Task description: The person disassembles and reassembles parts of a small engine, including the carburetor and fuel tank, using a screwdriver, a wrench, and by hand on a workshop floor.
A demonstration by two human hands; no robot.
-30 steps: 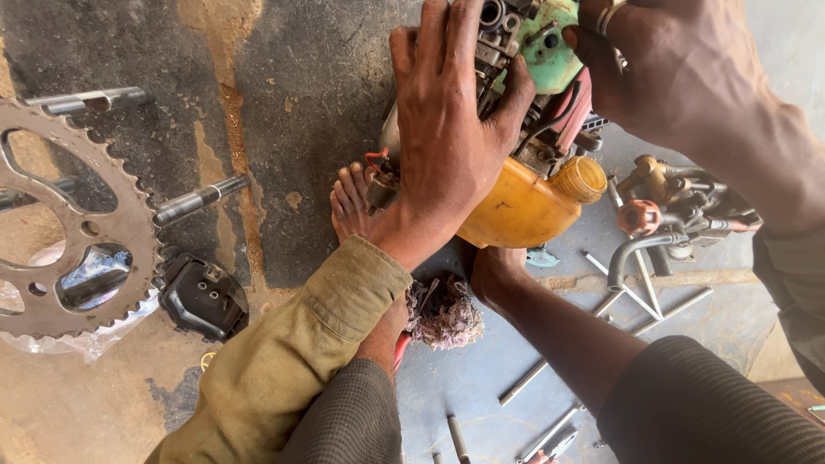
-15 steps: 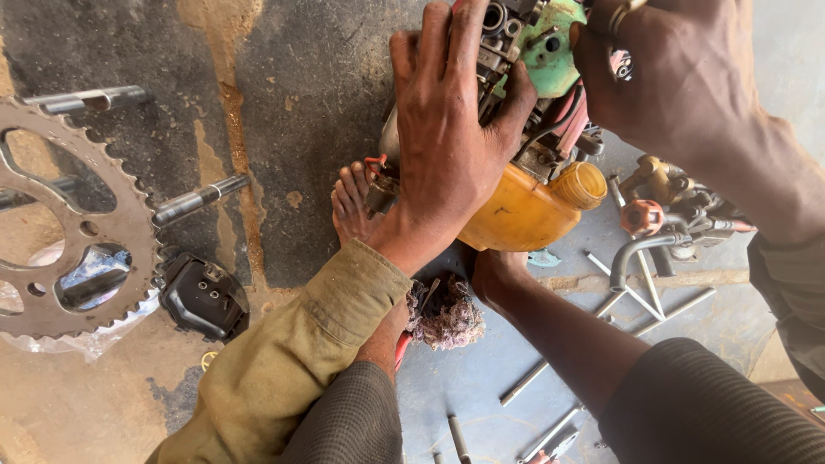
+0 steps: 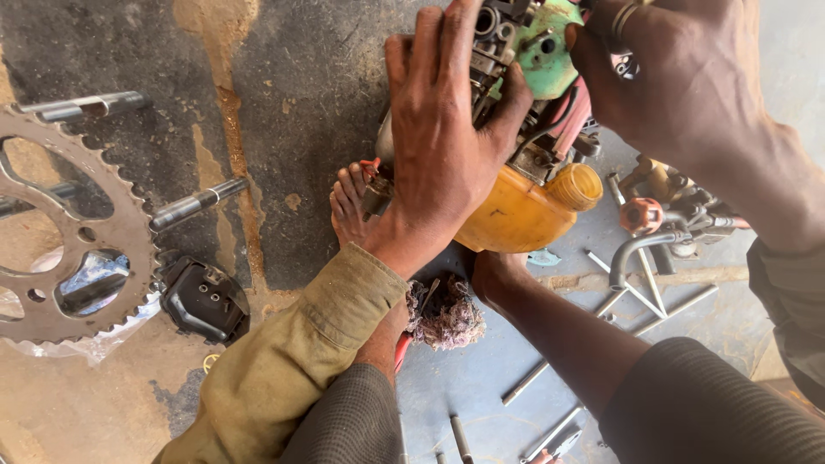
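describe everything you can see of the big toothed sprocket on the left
The sprocket is a large, flat ring of dull grey, dirt-stained metal with pointed teeth all round its outer edge. Big cut-out windows and a few small round bolt holes pierce its body. It lies flat on the stained ground at the left edge of the view, partly cut off by the frame. Crumpled clear plastic sits under its lower rim, and a black cover rests close by its right side. No hand touches it.
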